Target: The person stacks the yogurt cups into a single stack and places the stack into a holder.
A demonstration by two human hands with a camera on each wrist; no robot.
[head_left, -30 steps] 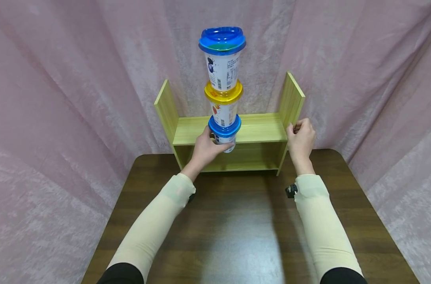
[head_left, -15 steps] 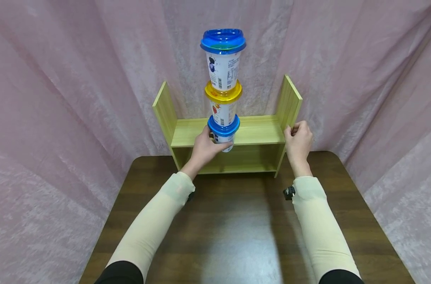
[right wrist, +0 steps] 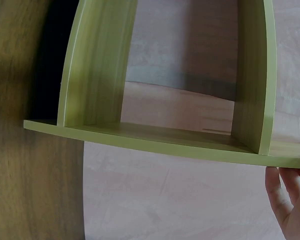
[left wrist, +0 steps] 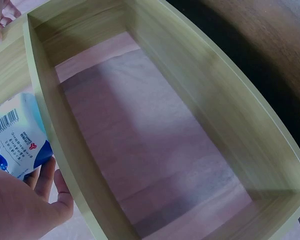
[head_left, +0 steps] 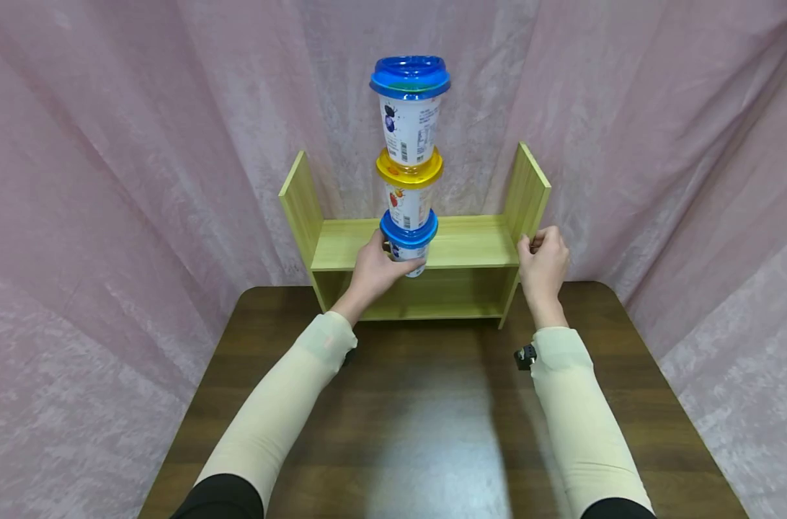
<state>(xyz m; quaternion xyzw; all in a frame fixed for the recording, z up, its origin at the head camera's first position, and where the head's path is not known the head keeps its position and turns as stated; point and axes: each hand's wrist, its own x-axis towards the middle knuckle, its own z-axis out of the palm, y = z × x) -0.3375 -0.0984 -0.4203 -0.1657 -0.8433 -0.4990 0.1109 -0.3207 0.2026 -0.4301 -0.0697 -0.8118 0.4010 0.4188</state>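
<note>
Three lidded white paper cups stand stacked in one column: a blue-lidded top cup (head_left: pixel 409 122), a yellow-lidded middle cup (head_left: pixel 408 205) and a smaller-looking blue-lidded bottom cup (head_left: pixel 409 251). My left hand (head_left: pixel 379 268) grips the bottom cup, thumb across its front. That cup's base overlaps the front edge of the upper board in the head view. The light green wooden shelf (head_left: pixel 474 238) is two-tiered, with raised side panels. At its right panel, my right hand (head_left: pixel 544 267) pinches the front edge between thumb and curled fingers; the fingers (right wrist: pixel 277 192) lie along the panel's outer face.
The shelf stands at the back of a dark brown wooden table (head_left: pixel 432 404). Behind it hangs a pink velvet curtain (head_left: pixel 173 144), which also shows through the open-backed lower compartment in the wrist views. A small black camera (head_left: pixel 526 357) sits at my right wrist.
The head view has shifted slightly, so everything sits a little lower in it. Both hands keep their holds on the bottom cup and the shelf panel.
</note>
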